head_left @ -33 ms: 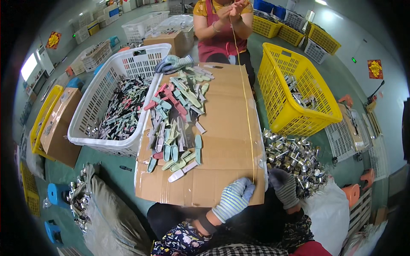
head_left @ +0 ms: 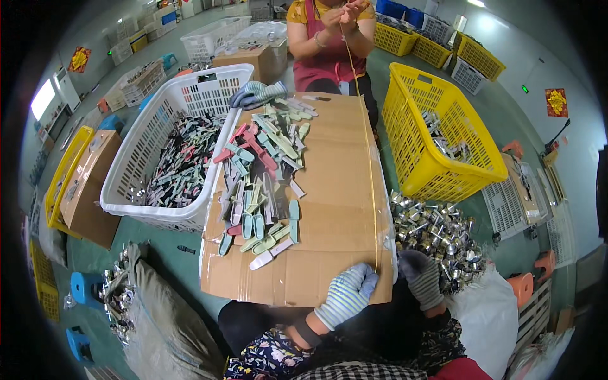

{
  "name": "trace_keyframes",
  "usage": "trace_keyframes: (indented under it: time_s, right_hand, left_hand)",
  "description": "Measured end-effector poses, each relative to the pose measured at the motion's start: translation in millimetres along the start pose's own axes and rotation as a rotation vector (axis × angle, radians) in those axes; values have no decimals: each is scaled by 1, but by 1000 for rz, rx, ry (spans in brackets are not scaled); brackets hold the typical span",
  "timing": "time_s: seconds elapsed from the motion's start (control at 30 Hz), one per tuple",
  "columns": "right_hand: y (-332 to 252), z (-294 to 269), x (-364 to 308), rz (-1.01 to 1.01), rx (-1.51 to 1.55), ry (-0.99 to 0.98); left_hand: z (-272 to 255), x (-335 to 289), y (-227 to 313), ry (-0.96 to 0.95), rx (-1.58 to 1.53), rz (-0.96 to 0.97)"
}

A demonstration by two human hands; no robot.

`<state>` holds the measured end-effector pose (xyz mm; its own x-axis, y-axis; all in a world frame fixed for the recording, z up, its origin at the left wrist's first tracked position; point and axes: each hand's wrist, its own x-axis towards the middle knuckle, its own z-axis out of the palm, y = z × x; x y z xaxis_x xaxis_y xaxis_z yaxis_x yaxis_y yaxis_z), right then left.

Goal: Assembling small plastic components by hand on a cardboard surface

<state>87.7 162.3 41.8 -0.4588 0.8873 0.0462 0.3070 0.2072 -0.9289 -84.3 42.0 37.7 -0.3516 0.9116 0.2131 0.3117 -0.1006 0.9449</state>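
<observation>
My left hand (head_left: pixel 347 292), in a striped glove, is closed on a thin yellow string (head_left: pixel 370 171) at the near right corner of the cardboard-topped table (head_left: pixel 335 209). The string runs over the cardboard to the raised hands of a person (head_left: pixel 342 22) at the far end. My right hand (head_left: pixel 421 278), gloved with dark fingers, rests just past the table's right edge, beside a pile of shiny metal pieces (head_left: pixel 437 234). Its fingers are too dark to read. Pink, green, blue and grey plastic handles (head_left: pixel 263 164) lie heaped on the table's left half.
A white basket (head_left: pixel 117 190) of small plastic pieces stands left of the table. A yellow crate (head_left: pixel 411 158) with metal parts stands on the right. Spare striped gloves (head_left: pixel 258 95) lie at the far left corner. Sacks (head_left: pixel 168 310) flank me near the floor.
The string's middle has shifted slightly to the right. Both of my hands stay in the same places.
</observation>
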Motion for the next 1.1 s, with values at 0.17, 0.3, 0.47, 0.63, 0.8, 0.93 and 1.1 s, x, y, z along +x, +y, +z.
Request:
trace_keyframes:
  time_s: [0.17,0.3,0.47,0.63,0.8,0.93,1.1]
  right_hand:
    - [-65,25,1,16,99,-81]
    - [-90,47,35,-91,-159,-410]
    - [-74,48,109,212,293,-529]
    - [-122,65,225,236,482,-433]
    - [-150,104,361,207,495,-248]
    - [-161,122,447,191,503,-225]
    - [-180,125,533,97,404,-182]
  left_hand:
    - [6,-5,0,-26,56,-20]
    - [2,-4,0,71,-21,-13]
    - [1,0,5,54,51,71]
    - [-2,5,7,9,42,51]
    - [-1,-1,-5,-62,71,0]
    - [-8,1,-1,-155,67,-89]
    - [-7,6,0,16,71,71]
